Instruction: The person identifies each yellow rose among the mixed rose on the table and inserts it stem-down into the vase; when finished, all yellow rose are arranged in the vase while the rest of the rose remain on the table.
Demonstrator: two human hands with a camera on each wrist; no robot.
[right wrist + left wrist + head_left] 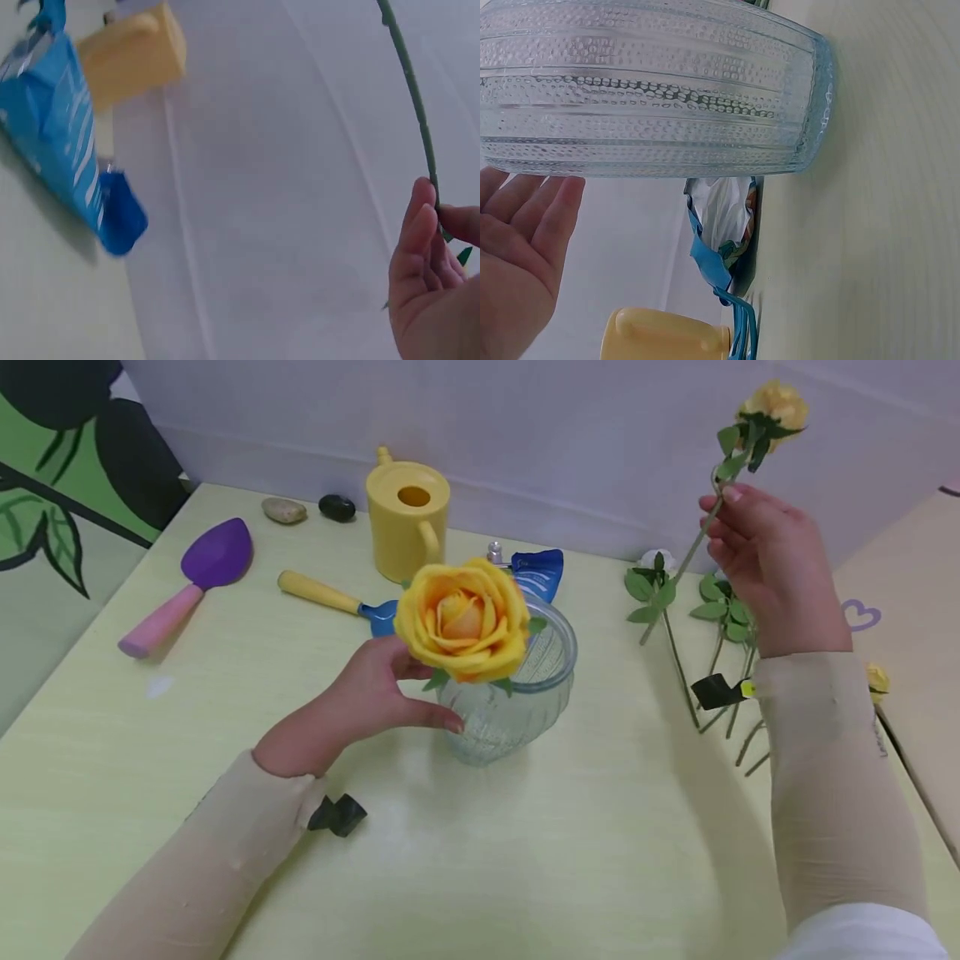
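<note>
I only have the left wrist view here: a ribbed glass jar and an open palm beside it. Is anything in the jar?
Observer: Yes, a yellow rose stands in the glass jar.
Operator: Is the left hand gripping the jar?
Observer: No, the left hand rests against its side, fingers straight.
Operator: And the right hand?
Observer: The right hand pinches the stem of a second yellow rose, raised above the table.

My pale yellow table (570, 860) is holding a glass jar (517, 710), a yellow watering can (407, 518), a purple scoop (191, 578) and two stones (307, 509).
</note>
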